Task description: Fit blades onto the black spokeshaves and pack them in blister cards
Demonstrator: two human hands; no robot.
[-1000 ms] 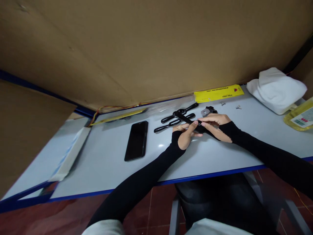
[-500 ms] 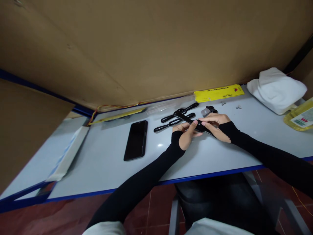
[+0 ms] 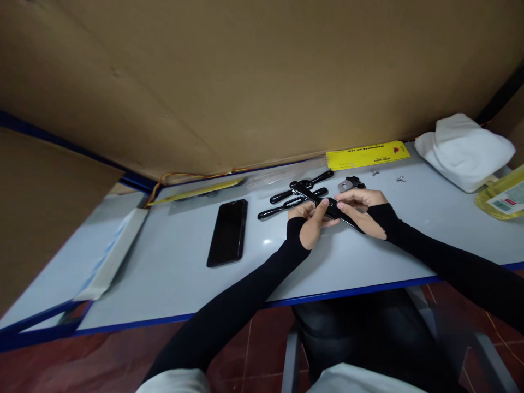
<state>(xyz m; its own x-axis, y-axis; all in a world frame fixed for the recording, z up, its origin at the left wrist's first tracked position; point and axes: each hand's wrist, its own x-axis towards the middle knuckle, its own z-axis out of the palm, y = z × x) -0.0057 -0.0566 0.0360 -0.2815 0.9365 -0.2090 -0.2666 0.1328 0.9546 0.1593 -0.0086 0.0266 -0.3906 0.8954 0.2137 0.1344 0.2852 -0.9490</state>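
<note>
Both hands share one bar (image 3: 308, 195): L hand (image 3: 311, 225) grip closed under its middle, R hand (image 3: 362, 209) pinching it from above, prob. to steady it, just over table (image 3: 368, 256). Spare bars (image 3: 286, 205) lie beside it, within reach; phone (image 3: 228, 232) sits further left.

Single head cam, looking forward and down over the desk (image 3: 184, 273) from the near edge; cardboard wall (image 3: 262, 71) fills top; mid-range, slightly tilted.
</note>
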